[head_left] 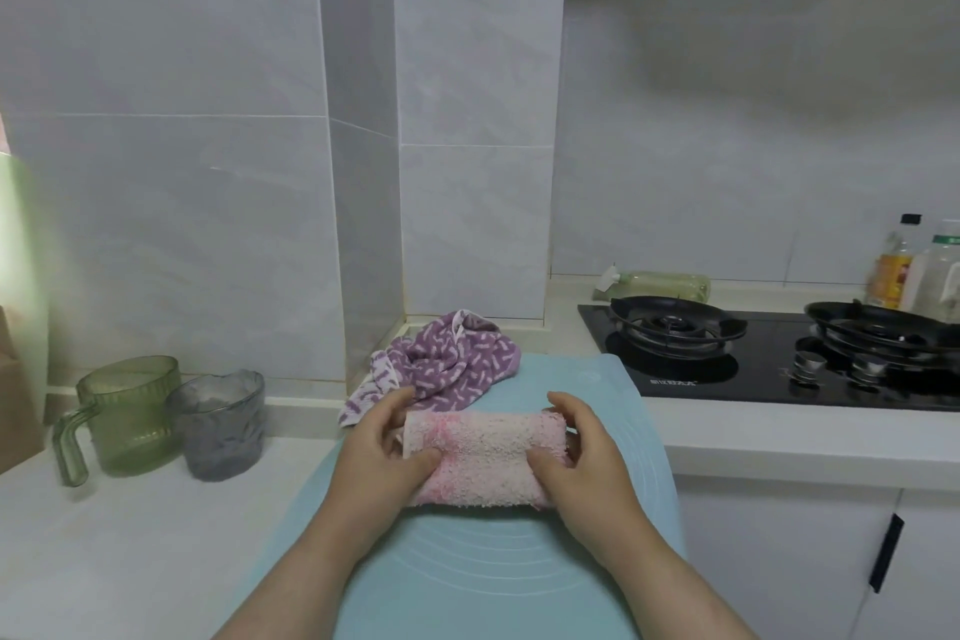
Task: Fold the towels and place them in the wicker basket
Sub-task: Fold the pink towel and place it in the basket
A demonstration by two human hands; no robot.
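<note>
At nine o'clock the edge cuts off a brown bag and a blurred green shape, at three o'clock a bottle and the far burner, the lettering on the hob is too small to read, and the left hand and right hand cover the ends of the pink towel.

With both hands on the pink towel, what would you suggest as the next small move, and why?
Probably lift the pink towel off the teal mat for the basket, which is not in view: it looks folded compact, and the left hand and right hand grip its ends.
</note>
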